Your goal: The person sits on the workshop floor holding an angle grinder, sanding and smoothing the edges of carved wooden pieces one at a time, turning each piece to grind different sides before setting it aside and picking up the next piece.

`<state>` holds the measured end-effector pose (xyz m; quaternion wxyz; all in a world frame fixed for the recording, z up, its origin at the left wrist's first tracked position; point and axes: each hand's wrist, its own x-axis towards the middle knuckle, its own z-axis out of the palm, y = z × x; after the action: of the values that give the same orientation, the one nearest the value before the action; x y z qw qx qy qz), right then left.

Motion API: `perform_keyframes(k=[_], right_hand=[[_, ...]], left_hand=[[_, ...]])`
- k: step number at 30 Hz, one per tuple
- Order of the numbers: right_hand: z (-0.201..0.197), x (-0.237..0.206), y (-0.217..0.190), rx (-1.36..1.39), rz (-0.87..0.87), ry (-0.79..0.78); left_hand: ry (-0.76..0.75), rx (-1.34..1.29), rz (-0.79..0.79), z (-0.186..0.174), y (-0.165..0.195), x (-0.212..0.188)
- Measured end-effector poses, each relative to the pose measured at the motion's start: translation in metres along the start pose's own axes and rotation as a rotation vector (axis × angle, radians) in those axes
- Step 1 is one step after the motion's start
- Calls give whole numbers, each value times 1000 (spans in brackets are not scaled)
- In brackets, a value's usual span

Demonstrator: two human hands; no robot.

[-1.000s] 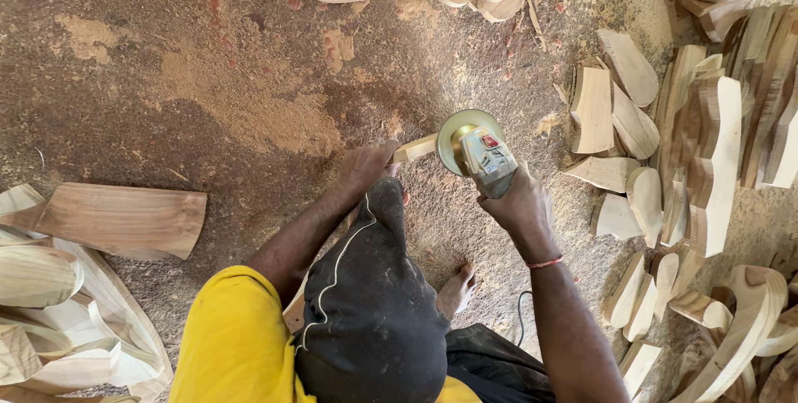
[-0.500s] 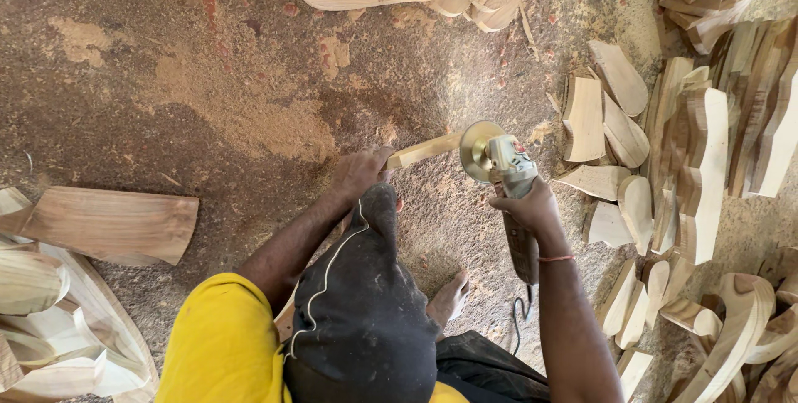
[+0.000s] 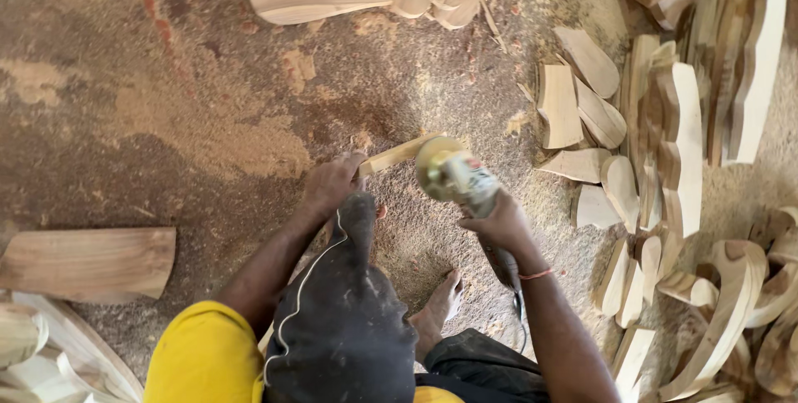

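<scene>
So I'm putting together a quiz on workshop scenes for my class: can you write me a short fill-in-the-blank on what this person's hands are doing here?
1. The right hand grips a handheld power ____ with a round disc.
2. The left hand steadies a narrow strip of ____ against that disc.
3. The ground around the work is covered in ____.
4. The person's shirt is ____.

Missing words: grinder; wood; sawdust; yellow
</scene>
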<state>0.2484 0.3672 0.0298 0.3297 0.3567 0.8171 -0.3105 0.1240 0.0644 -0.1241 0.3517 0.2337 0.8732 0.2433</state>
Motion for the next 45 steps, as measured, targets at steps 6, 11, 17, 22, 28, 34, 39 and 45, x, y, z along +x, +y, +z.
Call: perform_keyframes(k=[6, 11, 17, 22, 28, 34, 39, 45], right_hand=[[12, -14, -27, -116, -92, -20], [-1, 10, -4, 257, -71, -103], [-18, 64, 35, 775, 127, -471], [-20, 74, 43, 908, 88, -517], [-18, 41, 7, 329, -95, -213], [5, -13, -50, -114, -134, -87], [13, -10, -32, -81, -127, -60], [-1, 48, 37, 516, -27, -245]], left_hand=[[84, -82, 91, 6, -18, -1], [29, -54, 67, 4, -21, -3], [49, -58, 70, -1, -20, -8], [103, -47, 83, 7, -29, -3], [136, 45, 83, 17, -38, 3], [69, -54, 61, 13, -39, 4], [97, -75, 109, 11, -37, 4], [42, -1, 42, 6, -28, 3]])
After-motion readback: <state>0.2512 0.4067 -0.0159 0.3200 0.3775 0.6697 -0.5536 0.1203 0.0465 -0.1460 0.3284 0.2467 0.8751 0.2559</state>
